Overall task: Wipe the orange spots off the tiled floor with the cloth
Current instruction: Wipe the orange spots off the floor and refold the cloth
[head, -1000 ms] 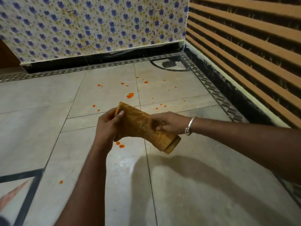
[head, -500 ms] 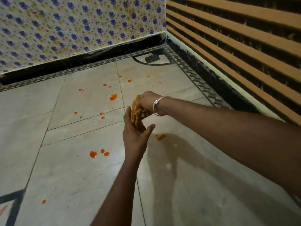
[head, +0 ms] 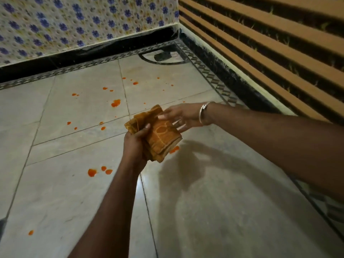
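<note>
Pale tiled floor (head: 223,211) is seen running to a corner where a flower-patterned wall (head: 74,19) meets a wall of brown slats (head: 260,43). Orange spots (head: 115,103) are scattered over the tiles, mostly left of the hands, and one smear shows just past the cloth's lower right corner. A folded orange-brown cloth (head: 160,135) is held above the floor, near the middle of the view. It is gripped from below by the left hand (head: 135,144), fingers curled round it and thumb pressed on top. The right hand (head: 179,116) (a silver bangle (head: 202,112) is worn at its wrist) is laid against the cloth's far side: the thumb touches the top fold, and the fingers are held straight and slightly spread.
</note>
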A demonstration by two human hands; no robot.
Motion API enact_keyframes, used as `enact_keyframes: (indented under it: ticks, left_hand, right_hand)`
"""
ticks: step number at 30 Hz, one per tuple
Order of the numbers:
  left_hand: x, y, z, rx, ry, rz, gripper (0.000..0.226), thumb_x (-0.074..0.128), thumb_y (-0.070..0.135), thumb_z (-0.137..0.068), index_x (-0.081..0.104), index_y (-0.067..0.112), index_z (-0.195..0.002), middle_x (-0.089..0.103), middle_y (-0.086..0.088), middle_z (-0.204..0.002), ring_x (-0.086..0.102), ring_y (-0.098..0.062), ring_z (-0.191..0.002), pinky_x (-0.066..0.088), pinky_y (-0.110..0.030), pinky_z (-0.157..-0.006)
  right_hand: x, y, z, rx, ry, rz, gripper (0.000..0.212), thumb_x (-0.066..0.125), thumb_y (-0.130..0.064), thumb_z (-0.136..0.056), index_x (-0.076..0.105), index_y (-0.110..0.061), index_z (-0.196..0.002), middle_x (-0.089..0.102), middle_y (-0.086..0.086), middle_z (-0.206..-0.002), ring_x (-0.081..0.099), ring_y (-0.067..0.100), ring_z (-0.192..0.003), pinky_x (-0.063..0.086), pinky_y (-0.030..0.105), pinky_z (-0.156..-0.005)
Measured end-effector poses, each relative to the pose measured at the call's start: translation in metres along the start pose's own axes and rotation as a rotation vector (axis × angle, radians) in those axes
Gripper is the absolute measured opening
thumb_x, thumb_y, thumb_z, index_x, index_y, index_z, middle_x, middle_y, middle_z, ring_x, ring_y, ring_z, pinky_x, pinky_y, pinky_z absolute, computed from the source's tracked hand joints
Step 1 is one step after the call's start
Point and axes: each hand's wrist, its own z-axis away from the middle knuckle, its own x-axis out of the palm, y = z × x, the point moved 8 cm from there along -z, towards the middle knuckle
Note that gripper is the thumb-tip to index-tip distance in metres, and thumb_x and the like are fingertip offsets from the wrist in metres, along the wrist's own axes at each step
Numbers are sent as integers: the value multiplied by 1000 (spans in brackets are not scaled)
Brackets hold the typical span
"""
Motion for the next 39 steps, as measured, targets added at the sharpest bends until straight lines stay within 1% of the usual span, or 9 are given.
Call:
enact_keyframes:
  ticks: [3, 8, 10, 13, 16, 19, 30, 36, 39]
  left_hand:
    - [27, -10, -10, -72, -140, -88, 35, 68, 20, -98, 65, 17, -132, 76, -11, -122, 74, -33, -109, 62, -56, -87]
    - [14, -53, -32, -78, 69, -333, 49, 79, 31, -90, 62, 10, -130, 74, -14, -119, 74, -38, -101, 60, -36, -56]
    - [-4, -67, -32, -63, 212, -680, 67, 76, 45, -90, 52, 10, -142, 63, -18, -137, 65, -43, -115, 60, -49, -81]
    - [-6, -66, -24, 170, 293, -1139, 73, 55, 50, -102, 30, 15, -161, 32, -16, -164, 33, -37, -150, 26, -57, -120]
    - [32, -90, -28, 343, 11, -1371, 70, 22, 60, -105, 4, 32, -167, -3, -4, -175, -3, -28, -162, -3, -56, -126]
    - [59, -133, -38, 342, -176, -1619, 68, 8, 64, -104, -15, 39, -163, -23, -1, -172, -24, -27, -158, -18, -60, -123]
    - [33, -135, -26, 264, 103, -1614, 73, 2, 63, -101, -8, 30, -165, -11, -8, -174, -16, -29, -160, -8, -61, -126]
    - [78, -133, -60, 394, -143, -1666, 68, 9, 62, -104, -4, 34, -166, -8, -6, -175, -13, -28, -160, -7, -61, -125]
    - [28, -112, -88, 300, -3, -1642, 71, 5, 63, -103, -8, 32, -165, -9, -6, -175, -15, -27, -160, -6, -60, -126]
  right_hand:
    - [-11, 24, 3, -53, 41, -139, 47, 75, -19, -87, 59, -15, -131, 67, 6, -126, 63, 24, -114, 55, 41, -93]
    - [-33, 65, -6, -40, 286, -43, 50, 80, -22, -83, 60, -14, -128, 69, 9, -119, 68, 24, -101, 60, 38, -82]
    - [-46, 86, -10, -52, 472, 205, 41, 74, -35, -88, 63, -15, -123, 66, 10, -123, 66, 27, -107, 57, 40, -89]
    - [-51, 109, -11, -96, 615, 669, 49, 56, -42, -98, 50, -22, -142, 42, 10, -151, 39, 30, -139, 37, 42, -112]
    - [-39, 138, -21, -109, 565, 1032, 65, 34, -49, -103, 12, -24, -160, -1, 6, -169, -3, 25, -155, 5, 46, -123]
    - [-35, 170, -25, -15, 594, 1088, 69, 17, -57, -102, -5, -25, -160, -11, 5, -168, -12, 22, -154, -6, 48, -123]
    - [-33, 179, -22, -101, 737, 1118, 70, 13, -56, -100, 12, -21, -161, 12, 8, -168, 9, 25, -155, 9, 52, -124]
    - [-33, 177, -21, -106, 736, 1139, 68, 13, -51, -100, 13, -20, -160, 13, 9, -168, 10, 26, -155, 10, 52, -124]
    - [-33, 178, -21, -87, 729, 1148, 69, 11, -53, -100, 11, -20, -161, 11, 8, -168, 8, 26, -155, 9, 52, -124]
